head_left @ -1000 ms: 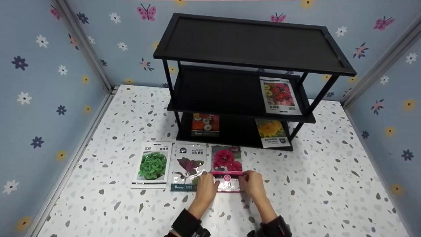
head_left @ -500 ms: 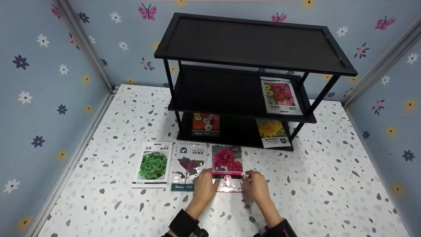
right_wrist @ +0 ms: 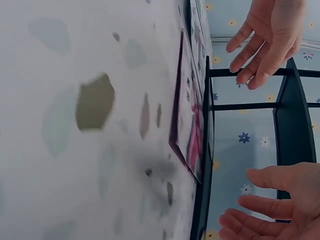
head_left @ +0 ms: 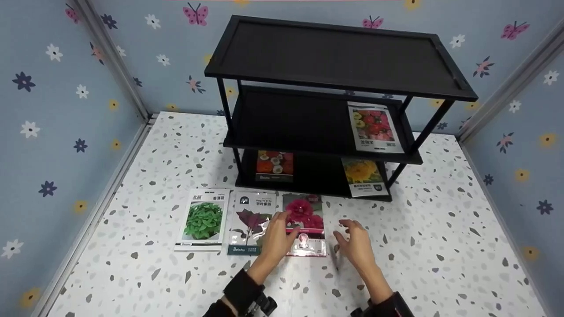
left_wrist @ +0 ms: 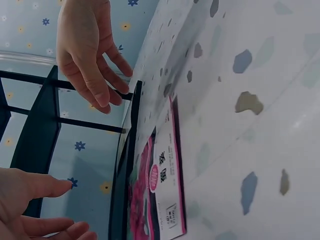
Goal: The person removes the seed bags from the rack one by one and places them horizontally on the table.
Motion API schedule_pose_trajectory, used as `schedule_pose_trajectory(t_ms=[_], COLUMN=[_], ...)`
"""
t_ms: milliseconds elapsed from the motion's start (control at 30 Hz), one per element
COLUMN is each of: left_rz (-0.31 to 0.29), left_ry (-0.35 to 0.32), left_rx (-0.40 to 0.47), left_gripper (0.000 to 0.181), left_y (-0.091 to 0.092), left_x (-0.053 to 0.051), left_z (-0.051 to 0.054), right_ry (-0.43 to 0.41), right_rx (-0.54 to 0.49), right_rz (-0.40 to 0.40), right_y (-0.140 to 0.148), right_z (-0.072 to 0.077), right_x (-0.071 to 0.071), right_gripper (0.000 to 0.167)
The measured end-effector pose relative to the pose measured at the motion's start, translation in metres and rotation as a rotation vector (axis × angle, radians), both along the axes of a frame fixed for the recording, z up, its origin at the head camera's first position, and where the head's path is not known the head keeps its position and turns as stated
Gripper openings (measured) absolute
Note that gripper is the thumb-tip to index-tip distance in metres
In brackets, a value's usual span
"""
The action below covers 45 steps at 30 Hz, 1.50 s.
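From black-cuffed wrists, the left hand (head_left: 276, 237) and right hand (head_left: 358, 245) reach forward, palms facing, fingers loosely curved, thumbs apart, both holding nothing. The left hovers over the near left part of a flat, glossy pink-flower seed packet (head_left: 303, 213) on the white speckled table (head_left: 423, 259); the right hangs just beyond its right edge. A clear-and-purple leaf packet (head_left: 249, 222) lies just left. Behind stands a black three-tier shelf (head_left: 335, 61), its lowest packets partly hidden, their fronts hard to make out.
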<state>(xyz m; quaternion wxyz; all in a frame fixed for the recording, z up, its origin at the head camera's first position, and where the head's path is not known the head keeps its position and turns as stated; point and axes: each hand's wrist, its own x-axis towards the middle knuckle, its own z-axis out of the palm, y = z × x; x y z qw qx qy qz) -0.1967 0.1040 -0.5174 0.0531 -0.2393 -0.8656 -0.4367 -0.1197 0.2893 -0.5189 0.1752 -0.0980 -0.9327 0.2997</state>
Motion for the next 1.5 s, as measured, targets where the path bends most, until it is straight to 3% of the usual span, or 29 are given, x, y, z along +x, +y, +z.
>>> schedule_pose_trajectory(t_ms=[267,567,933,1067,1167,1500], left_rz=[-0.115,-0.232,-0.299,-0.301,-0.285,-0.112], left_ry=[-0.048,-0.073,-0.103,-0.147,-0.22,-0.509], left_rx=[-0.044,-0.088,-0.148,-0.149,-0.121,0.067], left_gripper=[0.045,0.048,0.048,0.047,0.047,0.052], left_y=[0.014,0.032,0.067,0.085,0.099,0.144], left_x=[-0.009,-0.025,-0.04,-0.046,-0.051,-0.071], left_z=[0.038,0.091,0.154,0.165,0.169,0.173], right_ry=[0.032,0.05,0.04,0.017,-0.005,-0.089], right_rx=[0.018,0.05,0.082,0.079,0.074,0.059], right_rz=[0.024,0.038,-0.003,-0.024,-0.045,-0.118], right_y=[0.017,0.037,0.064,0.074,0.083,0.111], right_z=[0.033,0.08,0.142,0.158,0.167,0.174], right_x=[-0.002,-0.011,-0.039,-0.053,-0.064,-0.098], right_gripper=[0.028,0.029,0.032,0.034,0.037,0.042])
